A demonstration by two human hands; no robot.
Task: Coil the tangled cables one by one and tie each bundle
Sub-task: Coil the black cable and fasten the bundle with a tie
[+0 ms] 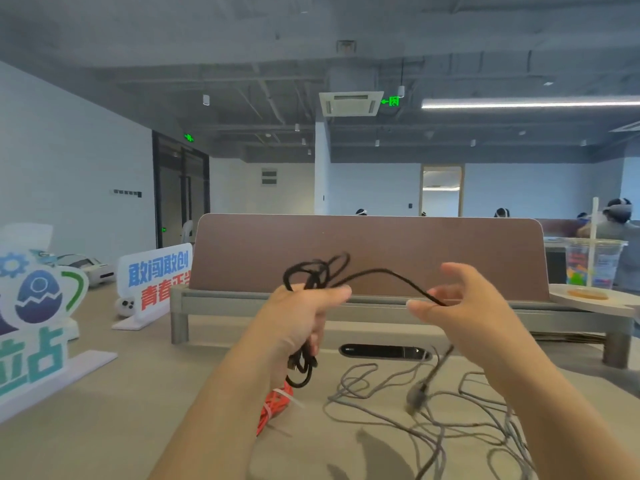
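My left hand (298,317) grips a bundle of black cable (318,271), with loops sticking out above the fist and more hanging below it. A strand runs from the bundle to my right hand (460,310), which pinches it between thumb and fingers; its plug end dangles blurred below. Both hands are raised above the beige desk (138,393). An orange cable bundle (273,407) tied with a white strap lies on the desk, partly hidden by my left forearm. A tangled grey cable (381,407) is spread over the desk on the right.
A brown divider panel (381,251) stands behind a grey raised shelf (346,303). A black cable port (384,351) is set in the desk. Printed signs (156,275) stand at left. A plastic cup with a straw (592,265) sits at right. People sit beyond the panel.
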